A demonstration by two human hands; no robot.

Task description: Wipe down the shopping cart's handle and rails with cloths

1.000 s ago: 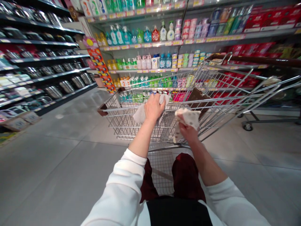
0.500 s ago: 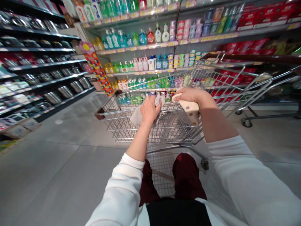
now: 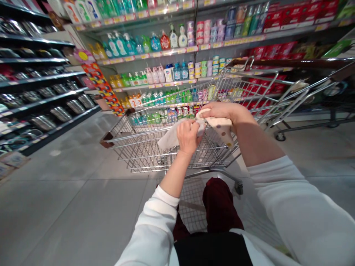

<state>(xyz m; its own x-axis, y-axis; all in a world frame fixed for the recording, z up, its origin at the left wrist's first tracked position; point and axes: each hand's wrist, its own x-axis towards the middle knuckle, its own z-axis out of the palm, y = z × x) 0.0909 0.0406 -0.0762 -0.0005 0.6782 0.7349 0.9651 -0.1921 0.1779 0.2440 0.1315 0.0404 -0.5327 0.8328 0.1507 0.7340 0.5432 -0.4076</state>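
My left hand point(image 3: 189, 137) grips a crumpled off-white cloth point(image 3: 173, 137) above the near side of a wire shopping cart point(image 3: 144, 151). Just above it, my right hand point(image 3: 219, 112) pinches a cream cloth with brown dots point(image 3: 222, 127). The two hands nearly touch, and the cloths meet near my fingers. Both hands are over the cart basket, and my forearms reach out from white sleeves. Part of the basket is hidden behind my hands and the cloths.
Shelves of soap and shampoo bottles stand ahead, and steel cookware fills the shelves point(image 3: 44, 101) at left. A second cart point(image 3: 299, 87) stands at right. A tiled floor point(image 3: 83, 207) runs around the cart, and my dark red trousers point(image 3: 220, 207) show below.
My right hand has risen and moved in over the basket, close to my left hand. My left hand has shifted right. The shelves and cart have swung left in view.
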